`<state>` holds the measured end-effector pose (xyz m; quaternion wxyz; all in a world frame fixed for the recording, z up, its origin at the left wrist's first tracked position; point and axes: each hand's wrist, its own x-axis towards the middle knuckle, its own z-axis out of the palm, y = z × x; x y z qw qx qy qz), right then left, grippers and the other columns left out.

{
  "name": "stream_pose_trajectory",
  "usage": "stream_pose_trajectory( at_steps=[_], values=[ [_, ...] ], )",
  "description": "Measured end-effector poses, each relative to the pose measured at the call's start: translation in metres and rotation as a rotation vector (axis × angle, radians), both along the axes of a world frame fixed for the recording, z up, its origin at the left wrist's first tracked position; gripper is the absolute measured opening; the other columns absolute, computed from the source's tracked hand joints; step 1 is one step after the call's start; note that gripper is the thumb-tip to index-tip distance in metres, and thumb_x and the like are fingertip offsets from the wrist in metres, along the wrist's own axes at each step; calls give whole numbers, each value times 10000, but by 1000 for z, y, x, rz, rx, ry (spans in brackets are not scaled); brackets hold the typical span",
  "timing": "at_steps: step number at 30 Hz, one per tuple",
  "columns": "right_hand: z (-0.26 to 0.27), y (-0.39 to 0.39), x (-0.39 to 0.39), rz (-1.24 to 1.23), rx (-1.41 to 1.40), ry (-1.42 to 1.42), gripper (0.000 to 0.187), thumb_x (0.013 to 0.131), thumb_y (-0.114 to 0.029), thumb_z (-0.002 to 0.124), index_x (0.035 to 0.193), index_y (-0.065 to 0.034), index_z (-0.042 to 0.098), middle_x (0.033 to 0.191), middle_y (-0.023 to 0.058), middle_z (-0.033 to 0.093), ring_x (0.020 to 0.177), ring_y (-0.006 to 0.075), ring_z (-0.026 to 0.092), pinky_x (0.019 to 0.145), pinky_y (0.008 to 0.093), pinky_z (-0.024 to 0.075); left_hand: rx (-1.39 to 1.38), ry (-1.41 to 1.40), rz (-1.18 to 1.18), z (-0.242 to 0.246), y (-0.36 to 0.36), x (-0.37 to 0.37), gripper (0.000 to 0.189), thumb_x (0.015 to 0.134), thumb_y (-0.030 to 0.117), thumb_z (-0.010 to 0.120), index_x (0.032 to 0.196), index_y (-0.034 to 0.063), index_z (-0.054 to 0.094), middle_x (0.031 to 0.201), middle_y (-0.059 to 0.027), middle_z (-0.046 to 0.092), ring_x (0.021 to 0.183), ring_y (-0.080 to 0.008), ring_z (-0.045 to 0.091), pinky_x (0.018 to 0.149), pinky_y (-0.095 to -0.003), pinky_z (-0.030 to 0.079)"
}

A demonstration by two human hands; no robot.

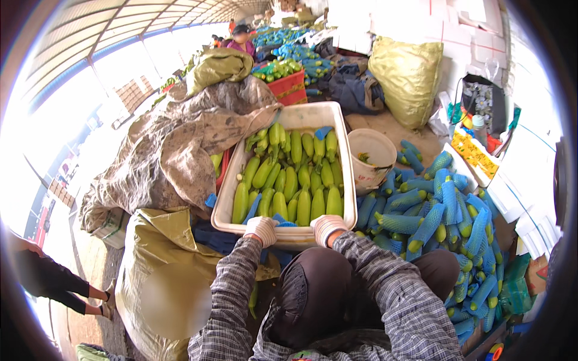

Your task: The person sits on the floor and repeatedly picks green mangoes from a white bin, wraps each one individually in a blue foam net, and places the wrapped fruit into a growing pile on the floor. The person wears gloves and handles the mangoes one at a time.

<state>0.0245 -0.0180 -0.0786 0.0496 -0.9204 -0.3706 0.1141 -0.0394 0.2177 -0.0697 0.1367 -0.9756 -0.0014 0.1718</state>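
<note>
A white plastic tub (341, 135) full of green zucchini (291, 182) stands before my knees, with a few bits of blue foam netting (253, 208) among them. Gloved in striped knit, my left hand (263, 229) grips the tub's near rim left of its middle. My right hand (327, 228), gloved alike, holds the same rim near the right corner. The fingers of both hands curl over the edge, partly inside the tub. To the right lies a large heap of zucchini in blue foam net sleeves (420, 225).
A white bucket (371, 140) adjoins the tub's right side. Stained cloth (180, 153) covers a pile at left, above a yellow woven sack (158, 234). Behind are a red crate (291, 88) and a full yellow sack (404, 81). One person (49, 270) stands at far left; another (241, 43) is farther back.
</note>
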Motion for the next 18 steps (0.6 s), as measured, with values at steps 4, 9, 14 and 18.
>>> stream_pose_trajectory(
  at_steps=[4, 9, 14, 18],
  values=[
    [-34, 3, -36, -518, -361, -618, 298, 988, -219, 593, 927, -41, 824, 903, 227, 792, 867, 391, 794, 719, 527, 615, -159, -83, 5, 8, -22, -37, 386, 949, 323, 657, 1295, 212, 786, 1051, -137, 828, 1004, -341, 797, 880, -453, 617],
    [-94, 1, -83, -899, -691, -410, 387, 1029, -362, 533, 959, -60, 764, 805, 155, 712, 702, 356, 697, 623, 552, 499, -410, -89, 7, -14, -35, -99, 280, 958, 344, 661, 1124, 159, 790, 929, -118, 808, 872, -351, 784, 746, -470, 591],
    [-77, 1, -90, -1033, -565, -215, 396, 1041, -346, 497, 973, -27, 721, 922, 189, 714, 835, 351, 709, 840, 516, 509, -505, -156, 15, -16, -35, -114, 280, 934, 194, 648, 1171, 178, 797, 970, -115, 805, 898, -333, 783, 768, -473, 588],
    [35, -43, -85, -269, 20, 86, 402, 1036, -356, 555, 1178, -35, 752, 1198, 215, 723, 1024, 376, 730, 950, 518, 553, -543, -229, 29, 9, -41, -105, 290, 916, 204, 671, 1174, 158, 794, 946, -131, 795, 884, -366, 768, 773, -492, 575]
  ],
)
